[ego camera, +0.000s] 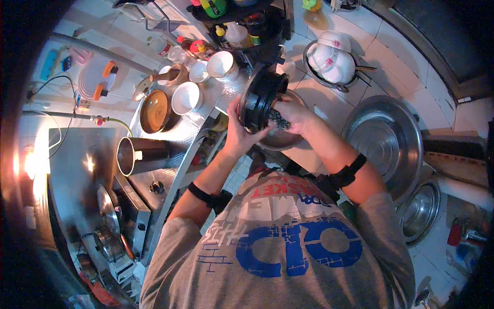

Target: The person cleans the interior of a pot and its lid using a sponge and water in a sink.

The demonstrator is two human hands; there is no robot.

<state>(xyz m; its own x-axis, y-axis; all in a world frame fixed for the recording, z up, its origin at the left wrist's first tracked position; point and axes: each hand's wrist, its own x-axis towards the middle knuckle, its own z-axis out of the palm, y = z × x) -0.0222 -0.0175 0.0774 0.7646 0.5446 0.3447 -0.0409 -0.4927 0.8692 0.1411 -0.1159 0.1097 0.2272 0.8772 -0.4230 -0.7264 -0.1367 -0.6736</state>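
Observation:
My left hand (241, 129) grips the near side of a round black vessel (256, 100), possibly a pot, which is tilted on its side. In my right hand (296, 116) is a grey mesh scouring pad (278, 121), held against or very close to the vessel's right side. Some fingertips of that hand are hidden behind the vessel's edge. Below both hands lies a round metal basin (279, 143), partly covered by the vessel and my hands.
At left stand white bowls (186, 99), a brown pan (155, 112), a tall dark container (144, 155) and a gas stove (133, 216). Rightward sit a large steel basin (380, 145), a smaller steel bowl (420, 212) and a pot holding white floral bowls (331, 61). A bottle rack (241, 23) rises ahead.

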